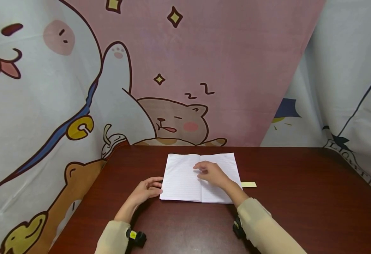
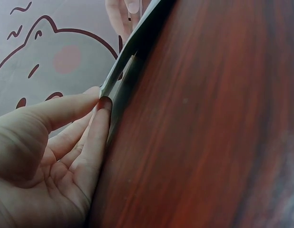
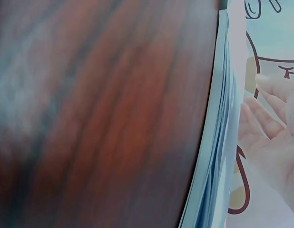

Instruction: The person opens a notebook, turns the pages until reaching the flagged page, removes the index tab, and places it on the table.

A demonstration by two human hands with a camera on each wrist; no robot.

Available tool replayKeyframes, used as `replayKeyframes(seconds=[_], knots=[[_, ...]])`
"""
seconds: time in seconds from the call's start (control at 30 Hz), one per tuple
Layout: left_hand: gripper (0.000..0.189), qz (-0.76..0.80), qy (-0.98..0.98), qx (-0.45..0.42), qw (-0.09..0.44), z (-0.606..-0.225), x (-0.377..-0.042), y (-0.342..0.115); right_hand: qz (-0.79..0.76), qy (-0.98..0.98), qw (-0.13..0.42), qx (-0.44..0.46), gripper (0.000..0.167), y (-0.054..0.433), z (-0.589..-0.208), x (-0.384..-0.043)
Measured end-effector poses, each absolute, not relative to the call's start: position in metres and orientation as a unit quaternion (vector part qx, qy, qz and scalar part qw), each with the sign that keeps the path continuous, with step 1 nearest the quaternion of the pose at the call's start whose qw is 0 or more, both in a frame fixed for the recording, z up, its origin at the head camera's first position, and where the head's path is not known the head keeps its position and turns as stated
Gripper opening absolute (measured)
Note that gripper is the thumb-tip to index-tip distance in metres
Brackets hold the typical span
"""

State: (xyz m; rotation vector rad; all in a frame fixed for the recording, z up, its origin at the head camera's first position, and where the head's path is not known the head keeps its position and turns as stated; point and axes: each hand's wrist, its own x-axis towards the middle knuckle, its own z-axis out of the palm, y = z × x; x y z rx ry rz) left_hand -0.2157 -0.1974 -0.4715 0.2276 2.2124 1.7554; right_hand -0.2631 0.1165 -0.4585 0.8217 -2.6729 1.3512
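Observation:
An open notebook (image 1: 182,178) with lined white pages lies on the table, its middle fold running away from me. At its left edge, my left hand (image 1: 145,190) pinches the pages and cover: the left wrist view shows the thumb on top and fingers (image 2: 97,137) underneath, with that edge slightly raised. Over the inner part of the right page is my right hand (image 1: 214,174), its fingers loosely bent and nothing visible between them. The right wrist view shows that hand (image 3: 275,128) beyond the stacked page edges (image 3: 216,142). A pale yellow strip (image 1: 249,184) sticks out past the notebook's right side.
The dark reddish-brown wooden table (image 1: 299,197) extends on both sides of the notebook. Behind it hangs a pink and white cloth (image 1: 242,70) with cartoon animals, which also runs along the left and right sides. Each wrist carries a small black camera (image 1: 136,238).

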Motion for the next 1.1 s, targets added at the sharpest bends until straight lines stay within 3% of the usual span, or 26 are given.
replayKeyframes(seconds=[1.1], knots=[[0.056, 0.613, 0.770, 0.089, 0.150, -0.473, -0.215, -0.199, 0.453, -0.866, 0.026, 0.210, 0.027, 0.139, -0.451, -0.264]])
